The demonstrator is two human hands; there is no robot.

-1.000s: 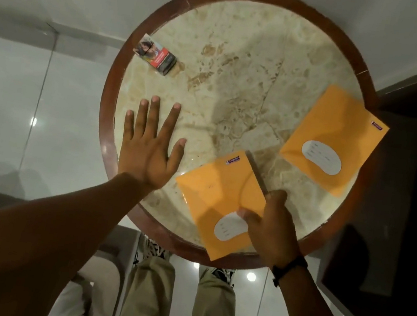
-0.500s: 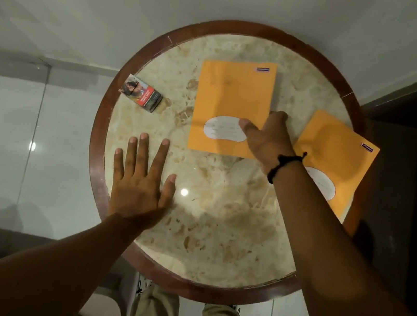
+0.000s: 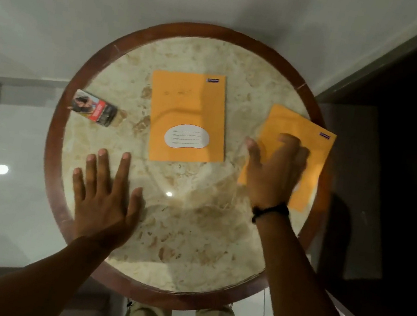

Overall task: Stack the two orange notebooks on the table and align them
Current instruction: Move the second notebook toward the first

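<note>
**Notebooks apart, stacking not yet done**

On the round marble table (image 3: 189, 236), one orange notebook (image 3: 188, 116) lies flat near centre; the second orange notebook (image 3: 309, 152) sits well apart at three o'clock, overhanging the rim. The right hand (image 3: 272, 173) is spread over it, blurred; whether it grasps, I cannot tell. The left hand (image 3: 104, 196) rests flat, empty, at eight o'clock.
</note>
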